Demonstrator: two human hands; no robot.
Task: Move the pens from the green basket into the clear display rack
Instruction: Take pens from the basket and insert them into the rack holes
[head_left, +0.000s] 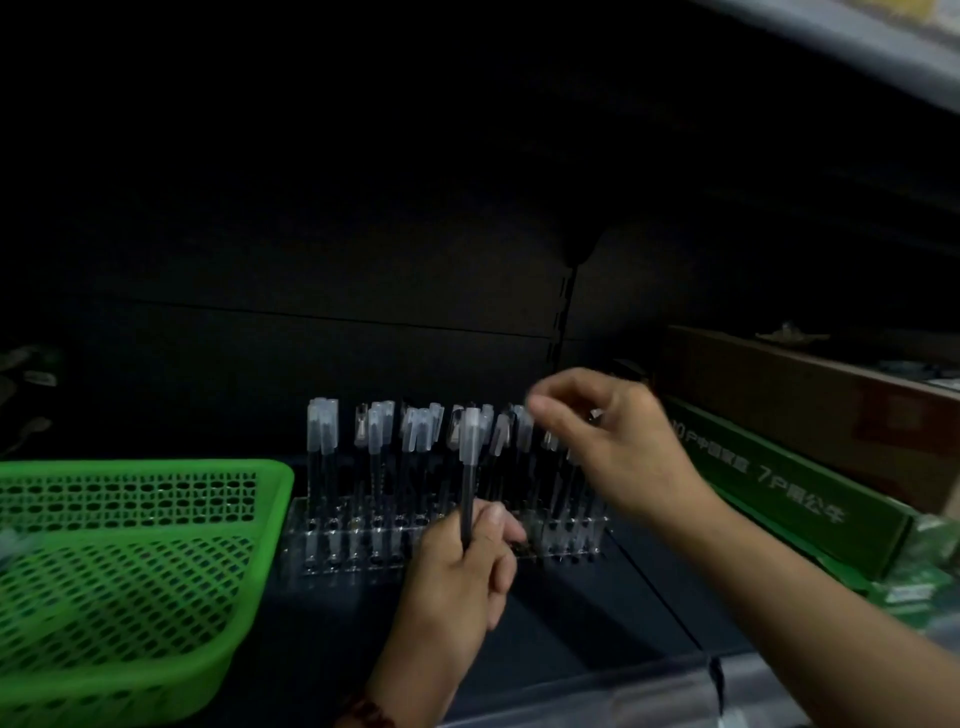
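A clear display rack (332, 545) stands on a dark shelf, with several black pens (322, 441) with frosted caps upright in its holes. My left hand (457, 577) is in front of the rack, shut on one black pen (469, 467) held upright, cap up. My right hand (608, 441) hovers over the right end of the rack, blurred, fingers curled above the pen caps; whether it holds anything I cannot tell. The green basket (130, 597) sits at the left, its mesh bottom mostly bare.
Green and brown cardboard boxes (779, 488) lie stacked to the right of the rack. A dark back wall rises behind it. A clear strip (623, 691) runs along the shelf's front edge. A pale object (13, 540) shows at the basket's left side.
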